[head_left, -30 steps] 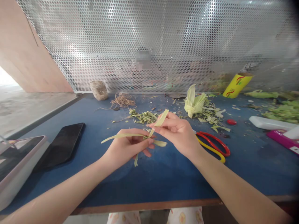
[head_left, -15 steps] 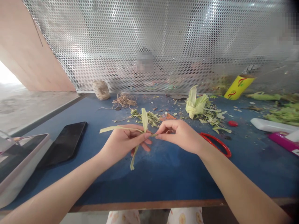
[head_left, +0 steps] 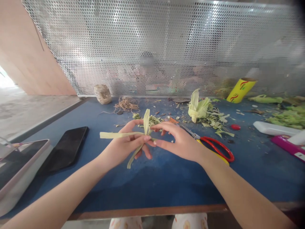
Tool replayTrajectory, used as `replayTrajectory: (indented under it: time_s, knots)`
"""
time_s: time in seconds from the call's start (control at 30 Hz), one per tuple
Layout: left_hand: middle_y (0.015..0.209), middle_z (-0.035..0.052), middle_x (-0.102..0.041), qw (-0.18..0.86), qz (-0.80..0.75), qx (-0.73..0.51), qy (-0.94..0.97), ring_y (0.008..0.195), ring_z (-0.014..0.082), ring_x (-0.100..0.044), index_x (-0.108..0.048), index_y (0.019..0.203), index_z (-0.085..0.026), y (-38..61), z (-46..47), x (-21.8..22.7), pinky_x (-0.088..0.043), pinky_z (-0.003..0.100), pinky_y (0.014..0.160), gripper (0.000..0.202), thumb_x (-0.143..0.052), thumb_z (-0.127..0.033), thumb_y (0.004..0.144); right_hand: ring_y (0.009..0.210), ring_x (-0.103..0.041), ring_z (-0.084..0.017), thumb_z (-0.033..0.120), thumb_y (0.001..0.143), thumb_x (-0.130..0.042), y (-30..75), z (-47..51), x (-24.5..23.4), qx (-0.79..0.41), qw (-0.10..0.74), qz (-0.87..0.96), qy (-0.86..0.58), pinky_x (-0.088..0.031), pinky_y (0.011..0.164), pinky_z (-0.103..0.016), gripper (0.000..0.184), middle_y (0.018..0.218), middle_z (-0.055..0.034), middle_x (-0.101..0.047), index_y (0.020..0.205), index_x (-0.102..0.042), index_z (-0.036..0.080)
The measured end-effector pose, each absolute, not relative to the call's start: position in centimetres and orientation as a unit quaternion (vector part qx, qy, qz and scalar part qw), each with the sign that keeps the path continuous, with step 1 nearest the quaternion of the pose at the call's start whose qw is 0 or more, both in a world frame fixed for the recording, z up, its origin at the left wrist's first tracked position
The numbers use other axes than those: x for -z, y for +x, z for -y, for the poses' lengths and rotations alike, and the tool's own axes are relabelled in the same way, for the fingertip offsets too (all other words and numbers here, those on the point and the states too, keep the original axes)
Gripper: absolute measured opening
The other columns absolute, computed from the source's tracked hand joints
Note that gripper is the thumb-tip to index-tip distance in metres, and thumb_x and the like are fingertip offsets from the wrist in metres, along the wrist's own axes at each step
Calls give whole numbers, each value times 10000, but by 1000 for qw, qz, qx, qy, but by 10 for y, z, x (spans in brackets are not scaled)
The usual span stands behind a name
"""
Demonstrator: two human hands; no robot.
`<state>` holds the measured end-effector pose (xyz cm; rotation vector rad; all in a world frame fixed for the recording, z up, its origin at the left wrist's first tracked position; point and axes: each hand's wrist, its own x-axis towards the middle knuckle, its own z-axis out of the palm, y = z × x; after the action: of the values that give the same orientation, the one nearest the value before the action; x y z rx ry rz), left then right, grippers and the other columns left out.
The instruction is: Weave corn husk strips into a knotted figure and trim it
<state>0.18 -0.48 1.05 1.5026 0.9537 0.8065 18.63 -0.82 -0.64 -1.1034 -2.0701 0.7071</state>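
My left hand (head_left: 130, 140) is closed, pinching pale green husk strips (head_left: 147, 122) between thumb and fingers where they cross. One strip stands upright, another points left over the hand, and a third hangs below the fingers. My right hand (head_left: 177, 140) meets the crossing from the right, its thumb tip low and its index finger by the upright strip's base. Its other fingers are curled and partly hidden. Scissors (head_left: 215, 146) with red and yellow handles lie beside my right wrist, their blades partly behind the hand.
Behind my hands lie tangled twine (head_left: 127, 104), leaf scraps (head_left: 154, 120) and a husk bundle (head_left: 199, 106). A yellow tube (head_left: 241, 90) leans near the perforated metal screen (head_left: 166, 41). A black phone (head_left: 65, 149) and a bin (head_left: 35, 162) are at left; a white-and-purple object (head_left: 286, 144) is at right.
My right hand has moved slightly left, its thumb and index finger spreading from a tight pinch to either side of the crossing. More of the scissors shows.
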Motion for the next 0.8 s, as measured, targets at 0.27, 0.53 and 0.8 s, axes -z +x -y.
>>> replayTrajectory:
  time_s: [0.27, 0.53, 0.8]
  knots:
    - [429, -65, -589, 554, -407, -314, 655, 342, 86, -494, -367, 891, -201, -1, 1, -5, -287, 158, 363, 250, -571, -238, 750, 765, -489, -144, 388, 741, -583, 179, 14, 6, -182, 377, 800, -430, -387, 755, -322, 252, 846, -12, -553, 915, -524, 215]
    - [487, -46, -612, 586, -374, -325, 642, 292, 69, -443, -304, 870, -216, 1, 3, -2, -288, 146, 340, 196, -382, -395, 854, 609, -551, -101, 274, 774, -539, 172, 6, 17, -403, 374, 747, -374, -414, 586, -226, 98, 665, 35, -605, 852, -534, 214]
    - [504, -7, -638, 573, -433, -335, 610, 306, 93, -483, -360, 988, -202, 1, -2, 4, -310, 158, 338, 258, -378, -420, 851, 706, -594, -116, 164, 783, -482, 168, 4, 19, -425, 371, 742, -362, -429, 625, -224, 100, 763, 9, -645, 829, -564, 197]
